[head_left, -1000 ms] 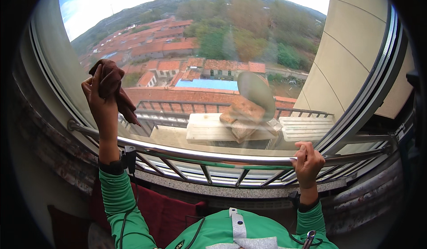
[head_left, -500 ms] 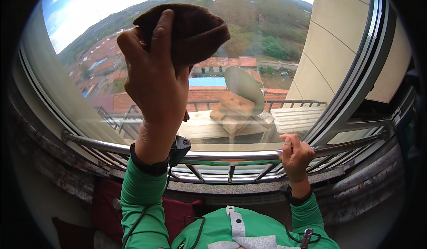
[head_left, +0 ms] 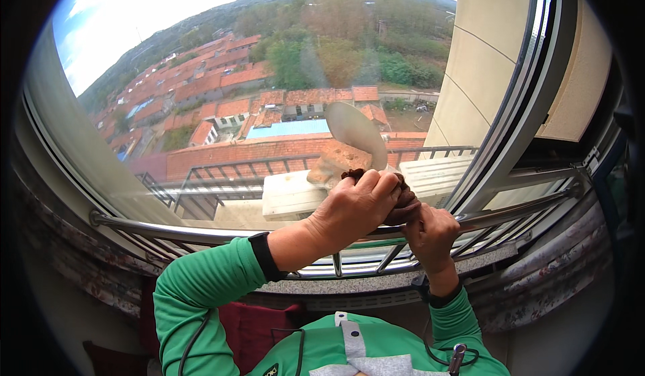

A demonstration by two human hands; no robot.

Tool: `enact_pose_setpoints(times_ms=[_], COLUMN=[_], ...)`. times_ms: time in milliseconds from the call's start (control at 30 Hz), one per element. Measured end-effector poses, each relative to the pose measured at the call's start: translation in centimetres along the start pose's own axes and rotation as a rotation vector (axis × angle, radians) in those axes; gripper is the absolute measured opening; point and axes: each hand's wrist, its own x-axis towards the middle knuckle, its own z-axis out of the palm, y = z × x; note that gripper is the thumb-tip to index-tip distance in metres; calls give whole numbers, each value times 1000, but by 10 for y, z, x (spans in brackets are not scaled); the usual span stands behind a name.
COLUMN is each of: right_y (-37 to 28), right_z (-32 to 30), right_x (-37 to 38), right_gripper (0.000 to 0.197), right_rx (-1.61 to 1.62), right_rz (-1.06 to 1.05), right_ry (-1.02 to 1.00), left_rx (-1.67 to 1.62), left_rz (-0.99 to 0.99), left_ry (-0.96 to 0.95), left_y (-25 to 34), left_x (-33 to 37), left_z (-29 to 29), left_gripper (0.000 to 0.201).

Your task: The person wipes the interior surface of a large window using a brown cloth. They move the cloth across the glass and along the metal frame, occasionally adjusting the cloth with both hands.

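A dark brown cloth (head_left: 404,208) is bunched up between my two hands, just above the metal rail. My left hand (head_left: 356,205) is closed over its left part, knuckles up. At its right end my right hand (head_left: 433,235) is curled into a fist, with the edge of the cloth running into its fingers. Both hands are in front of the window glass (head_left: 222,60), above the shiny railing (head_left: 161,230). Part of the cloth is hidden under my left fingers.
Beyond the glass are a satellite dish (head_left: 356,131), a reddish stone block (head_left: 339,161) and a pale outdoor unit (head_left: 289,195). A window frame (head_left: 510,127) stands on the right. Below the railing runs a speckled sill (head_left: 336,285), with a patterned curtain (head_left: 551,275) at the right.
My left hand has come down and right from high on the glass, bringing the brown cloth to my right hand. The cloth, spread before, is now bunched between both hands.
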Motion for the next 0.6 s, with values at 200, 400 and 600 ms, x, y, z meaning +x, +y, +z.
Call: enact_pose_setpoints(times_ms=[200,400,600], right_y=[-7,-7,-7], right_z=[-5,-3,-4], right_x=[5,6,8], right_gripper=[8,8,8], right_rx=[4,-11,10], right_rz=[28,55,48], right_ry=[-27,-25,-10], left_rx=[106,431,612], left_rz=[-476,-1065,-1118], left_ry=[152,587,646], left_y=[-102,-261,-296], left_x=[-70,-188,-205], left_z=[-89,-176,-175], left_gripper=[48,42,43])
